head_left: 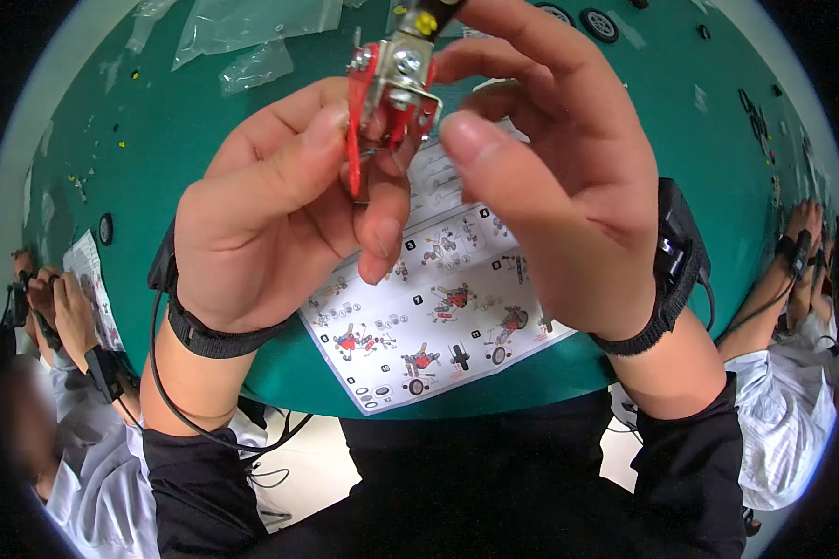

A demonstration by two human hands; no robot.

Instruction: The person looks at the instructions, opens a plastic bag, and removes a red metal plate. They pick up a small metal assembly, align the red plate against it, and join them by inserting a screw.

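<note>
My left hand [270,200] pinches a small model assembly [393,98] of red pieces and silver metal plates joined by bolts. Its thumb presses the red side, and the other fingers curl beneath. At the top of the assembly is a black part with a yellow piece [425,23], cut off by the picture's upper edge. My right hand [559,158] is curved around the assembly's right side with thumb and fingers apart. Its upper fingertips are at the black part and metal plate; I cannot tell how firmly they touch. Below both hands lies a printed instruction sheet [438,326] with assembly drawings.
On the green table [168,177] are clear plastic bags [252,28], a black wheel [599,25] at the back right and another small wheel [105,229] at left. Small black parts [755,121] lie at far right. Other people's hands [73,312] and arms [764,298] flank me. Cables hang from my wrist straps.
</note>
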